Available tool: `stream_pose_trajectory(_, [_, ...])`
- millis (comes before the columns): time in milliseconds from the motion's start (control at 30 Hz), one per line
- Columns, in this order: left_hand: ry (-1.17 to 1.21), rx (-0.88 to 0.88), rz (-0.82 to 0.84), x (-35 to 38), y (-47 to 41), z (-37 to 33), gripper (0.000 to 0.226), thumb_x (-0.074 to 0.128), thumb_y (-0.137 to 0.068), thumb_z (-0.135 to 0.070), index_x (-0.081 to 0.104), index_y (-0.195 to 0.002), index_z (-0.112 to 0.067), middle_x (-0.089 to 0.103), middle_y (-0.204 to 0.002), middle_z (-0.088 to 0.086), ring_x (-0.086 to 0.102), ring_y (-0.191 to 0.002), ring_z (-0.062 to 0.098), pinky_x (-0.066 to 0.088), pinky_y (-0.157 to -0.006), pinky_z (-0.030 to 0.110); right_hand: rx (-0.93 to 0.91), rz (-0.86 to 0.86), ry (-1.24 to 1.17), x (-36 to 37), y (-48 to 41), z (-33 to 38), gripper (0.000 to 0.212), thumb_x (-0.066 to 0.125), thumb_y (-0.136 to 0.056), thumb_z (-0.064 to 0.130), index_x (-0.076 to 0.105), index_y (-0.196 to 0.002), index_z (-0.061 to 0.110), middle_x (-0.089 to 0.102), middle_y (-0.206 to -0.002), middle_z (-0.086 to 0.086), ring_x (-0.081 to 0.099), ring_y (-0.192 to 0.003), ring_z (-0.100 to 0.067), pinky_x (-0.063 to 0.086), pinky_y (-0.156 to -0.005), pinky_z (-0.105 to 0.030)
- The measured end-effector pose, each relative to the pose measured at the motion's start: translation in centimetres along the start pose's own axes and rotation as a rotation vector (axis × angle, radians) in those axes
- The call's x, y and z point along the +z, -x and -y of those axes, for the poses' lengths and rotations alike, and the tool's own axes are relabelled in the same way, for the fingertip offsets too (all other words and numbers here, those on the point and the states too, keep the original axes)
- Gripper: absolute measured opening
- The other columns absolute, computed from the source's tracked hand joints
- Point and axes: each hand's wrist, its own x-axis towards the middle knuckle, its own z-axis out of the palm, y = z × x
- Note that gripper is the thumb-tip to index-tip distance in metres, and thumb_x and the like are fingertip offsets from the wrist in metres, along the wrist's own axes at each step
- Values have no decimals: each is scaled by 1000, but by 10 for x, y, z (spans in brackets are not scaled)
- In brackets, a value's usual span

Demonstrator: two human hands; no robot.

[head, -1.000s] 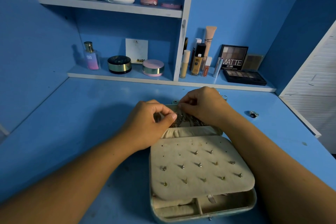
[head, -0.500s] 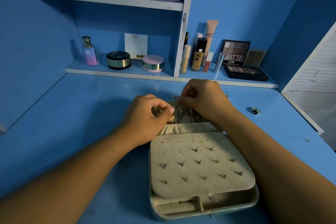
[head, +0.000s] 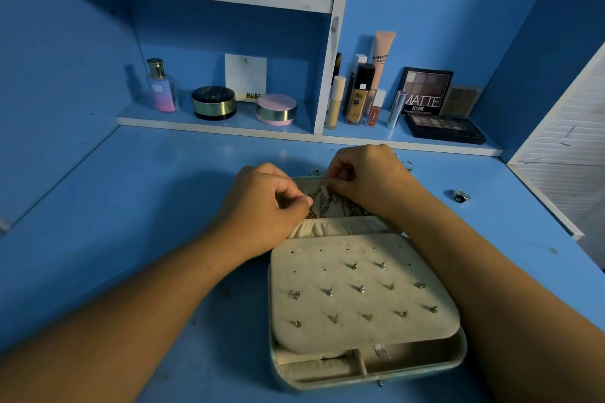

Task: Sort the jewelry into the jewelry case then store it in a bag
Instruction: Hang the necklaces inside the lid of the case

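Observation:
An open cream jewelry case (head: 451, 357) lies on the blue desk. Its flap panel (head: 357, 291) carries several stud earrings. At the far half of the case, above an elastic pocket (head: 340, 226), lie metal chain necklaces (head: 330, 204). My left hand (head: 262, 209) pinches the chains at their left side. My right hand (head: 370, 178) pinches a small clasp at the case's upper edge, over the same chains. A ring with a dark stone (head: 461, 196) lies loose on the desk to the right. Small hoops (head: 406, 164) peek out behind my right hand.
A low shelf (head: 294, 132) at the back of the desk holds a perfume bottle (head: 160, 87), round compacts, foundation tubes and eyeshadow palettes (head: 442, 129). An upper shelf carries jars. A white slatted panel (head: 569, 147) stands at the right.
Both hands stay over the chains at the far end of the case; the fingers have shifted slightly and the view has tilted a little downward.

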Motion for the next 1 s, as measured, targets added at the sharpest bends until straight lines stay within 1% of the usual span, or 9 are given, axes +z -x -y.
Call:
stream_pose_trajectory(67, [-10,2,37,-1,0,0,12,77,-79,-24,73,-68,-22,59,-86,-13,48,-97,-4,34,-69,-3,-7,12,19,-3,4,-1,3,70,-82,26,68,-83,24,62,-71,12,55,-67,-1,48,-63,-21])
stream_pose_trajectory(233, [77,-10,149,-5,1,-4,16,76,-78,-28,70,-67,-37,57,-95,-16,47,-101,-3,31,-72,-5,-75,100,-99,-11,20,1,9,69,-82,25,70,-91,26,62,-79,10,55,-68,-5,43,-61,-18])
stream_pose_trajectory(367, [116,-2,207,-7,1,-5,14,75,-80,-31,70,-72,-41,54,-99,-15,47,-107,0,31,-79,-1,-118,275,-236,-19,30,8,22,72,-81,23,71,-101,33,65,-87,10,59,-74,-7,48,-65,-18])
stream_pose_trajectory(500, [133,2,207,-10,0,-8,7,74,-80,-34,72,-77,-41,55,-104,-11,44,-109,-3,30,-80,0,-98,322,-217,-19,30,8,13,69,-84,35,72,-96,34,64,-89,13,58,-79,-3,45,-67,-15])
stream_pose_trajectory(633, [117,-47,72,-14,-4,-1,11,69,-86,-29,67,-95,-35,56,-104,-11,51,-96,-7,34,-74,2,-66,305,-270,-22,30,6,10,64,-89,31,72,-95,30,69,-89,10,61,-78,-8,49,-69,-20])
stream_pose_trajectory(733, [-73,-226,37,-14,-7,10,29,66,-90,-32,58,-117,-26,53,-111,-8,52,-98,6,38,-77,16,-31,285,-288,-24,31,3,12,62,-91,30,72,-97,28,70,-89,1,62,-78,-17,49,-70,-28])
stream_pose_trajectory(767, [-151,-263,64,-13,-8,13,29,64,-90,-35,59,-117,-25,53,-111,-8,53,-98,9,38,-77,20,-25,283,-267,-24,30,2,12,61,-91,30,72,-97,28,70,-89,-2,62,-78,-19,49,-70,-29])
stream_pose_trajectory(867, [-198,-256,92,-14,-10,15,8,61,-92,-31,66,-97,-28,56,-97,-11,57,-86,8,38,-63,18,-18,283,-180,-22,30,2,13,60,-92,31,70,-99,28,69,-92,-1,62,-80,-15,49,-70,-26])
stream_pose_trajectory(1000, [-86,-224,57,-13,-12,16,8,59,-93,-22,63,-90,-28,66,-89,-13,62,-83,5,47,-67,20,-12,279,-137,-23,31,4,11,60,-92,30,69,-99,31,68,-92,10,60,-79,-2,49,-67,-12])
